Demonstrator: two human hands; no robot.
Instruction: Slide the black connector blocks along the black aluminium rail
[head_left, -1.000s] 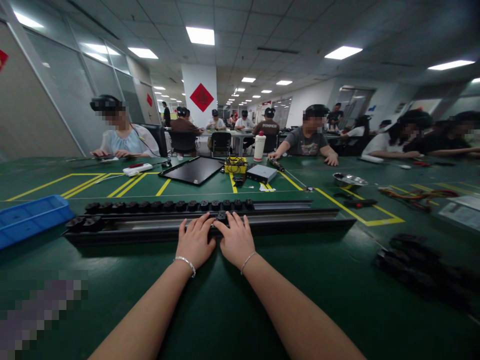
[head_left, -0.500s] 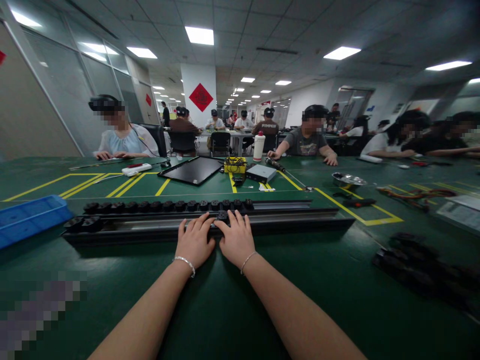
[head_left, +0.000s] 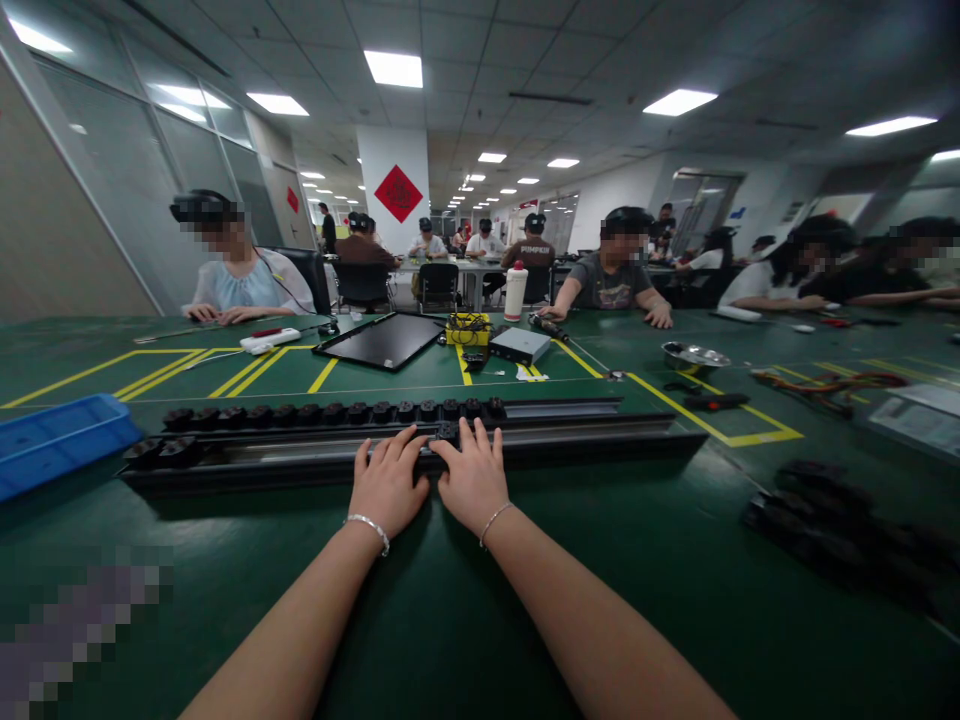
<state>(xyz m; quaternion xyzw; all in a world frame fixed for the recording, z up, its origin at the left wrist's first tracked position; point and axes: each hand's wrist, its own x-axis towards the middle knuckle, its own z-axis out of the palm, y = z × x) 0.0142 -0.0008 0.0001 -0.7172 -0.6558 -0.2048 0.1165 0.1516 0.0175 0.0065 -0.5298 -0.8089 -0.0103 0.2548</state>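
Two long black rails (head_left: 585,446) lie across the table in front of me. A small black module (head_left: 447,431), like a power socket, sits in the nearer rail between my hands. My right hand (head_left: 474,480) has its thumb and forefinger around this module, its other fingers reaching over the rail. Just left of it, my left hand (head_left: 390,480) grips the rail, fingers spread over the top and thumb at the near side. A row of similar modules (head_left: 334,412) fills much of the farther rail. Two more modules (head_left: 178,452) are at the nearer rail's left end.
At the left is a blue tray (head_left: 64,440); loose black modules (head_left: 832,520) are piled at the right. Farther back lie a black panel (head_left: 381,340), a grey box (head_left: 520,345), a metal bowl (head_left: 694,356) and a white bottle (head_left: 515,293). Co-workers sit across the table.
The view has shifted slightly. Both hands stay at the same place on the nearer rail, with the module still between them.
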